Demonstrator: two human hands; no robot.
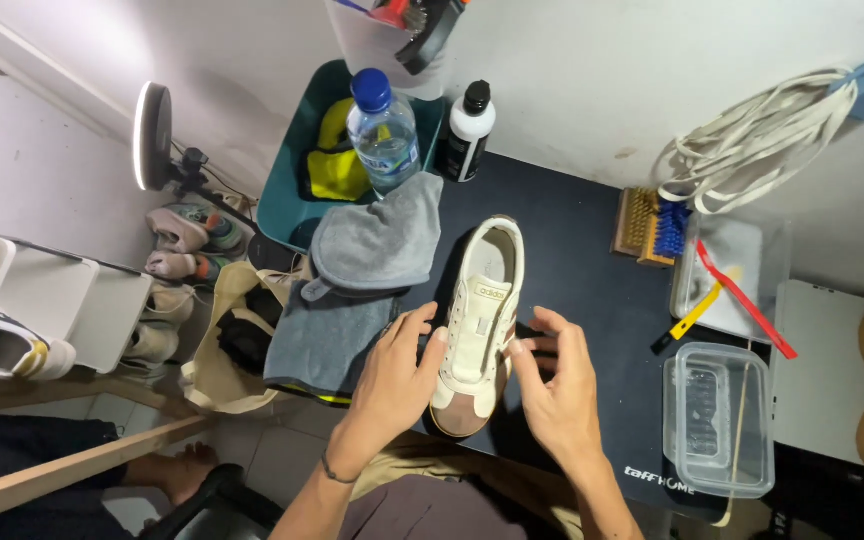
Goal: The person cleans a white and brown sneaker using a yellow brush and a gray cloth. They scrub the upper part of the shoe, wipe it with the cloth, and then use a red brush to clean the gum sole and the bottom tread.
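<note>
Cream leather sneaker [477,325] lying lengthwise on dark mat [572,250], tan toe cap pointing toward the body. Left hand [392,385] pressing against the shoe's side, fingers curled onto the lace area, clamped lightly on it. Right hand [552,385] touching the opposite side, fingers spread loosely. Lying just beyond the left hand, grey cloths [372,250]; farther off, water bottle [382,130]. Sitting right of the right hand, clear plastic container [717,420] and brush [647,225].
</note>
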